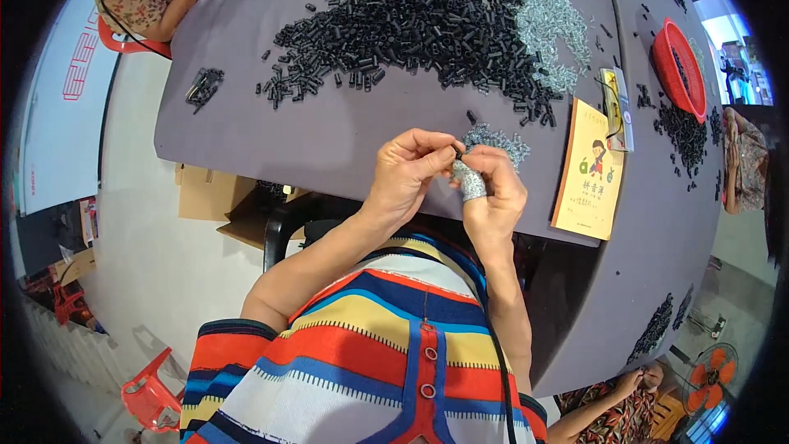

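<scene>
**At the grey table (271, 141), one close pinch**

The heap of short black tubes (427, 29) lies ahead. Below it, the left hand (407, 171) and the right hand (496, 191) meet, both closed in a pinch. The small pile of silvery parts (507, 146) is just beyond the right hand, the nearer one. Between the fingertips sits the small black piece (459, 153) — its long axis I cannot tell.

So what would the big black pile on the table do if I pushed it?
The black pile would probably spread apart, since it's lots of loose pieces. Some might roll, because they look like short round tubes. Each is probably light, being tiny beside the left hand.
</scene>
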Demonstrator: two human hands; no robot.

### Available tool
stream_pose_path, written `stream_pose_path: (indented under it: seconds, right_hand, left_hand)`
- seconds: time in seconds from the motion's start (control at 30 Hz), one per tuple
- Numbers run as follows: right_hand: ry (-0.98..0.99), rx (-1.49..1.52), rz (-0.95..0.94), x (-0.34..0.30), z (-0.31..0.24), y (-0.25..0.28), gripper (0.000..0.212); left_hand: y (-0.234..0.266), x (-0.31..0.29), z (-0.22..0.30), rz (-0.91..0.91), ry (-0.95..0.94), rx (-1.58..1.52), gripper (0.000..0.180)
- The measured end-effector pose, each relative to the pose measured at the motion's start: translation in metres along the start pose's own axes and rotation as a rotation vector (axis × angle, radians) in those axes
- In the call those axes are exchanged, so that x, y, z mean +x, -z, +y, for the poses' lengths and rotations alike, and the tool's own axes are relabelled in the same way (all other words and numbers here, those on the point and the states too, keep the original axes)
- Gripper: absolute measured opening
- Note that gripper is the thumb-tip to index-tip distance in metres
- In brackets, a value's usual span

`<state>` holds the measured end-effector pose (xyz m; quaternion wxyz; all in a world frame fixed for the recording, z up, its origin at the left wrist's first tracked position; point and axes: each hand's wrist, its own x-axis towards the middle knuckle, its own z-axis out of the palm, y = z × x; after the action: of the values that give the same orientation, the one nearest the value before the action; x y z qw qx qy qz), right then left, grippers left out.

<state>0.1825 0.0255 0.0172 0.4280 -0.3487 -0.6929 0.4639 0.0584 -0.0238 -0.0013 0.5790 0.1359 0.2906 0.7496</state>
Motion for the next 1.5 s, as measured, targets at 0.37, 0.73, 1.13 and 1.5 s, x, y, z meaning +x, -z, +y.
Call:
stream_pose_path:
  seconds: [0.37, 0.73, 1.13, 1.5]
  right_hand:
    - [0.305, -0.354, -0.028, 0.003, -0.009, 0.005, 0.042]
    - [-0.012, 0.075, -0.008, 0.0, 0.012, 0.002, 0.028]
    - [0.046, -0.133, -0.479, 0.03, -0.01, 0.027, 0.038]
    - [0.107, -0.043, -0.378, 0.019, -0.005, 0.02, 0.028]
  left_hand:
    - [0.004, -0.001, -0.006, 0.017, 0.031, 0.061, 0.014]
    - [0.004, 0.001, 0.003, 0.09, 0.164, -0.1, 0.024]
    - [0.006, 0.002, 0.015, -0.002, 0.315, -0.001, 0.048]
    - [0.011, -0.004, 0.013, -0.11, 0.498, -0.233, 0.049]
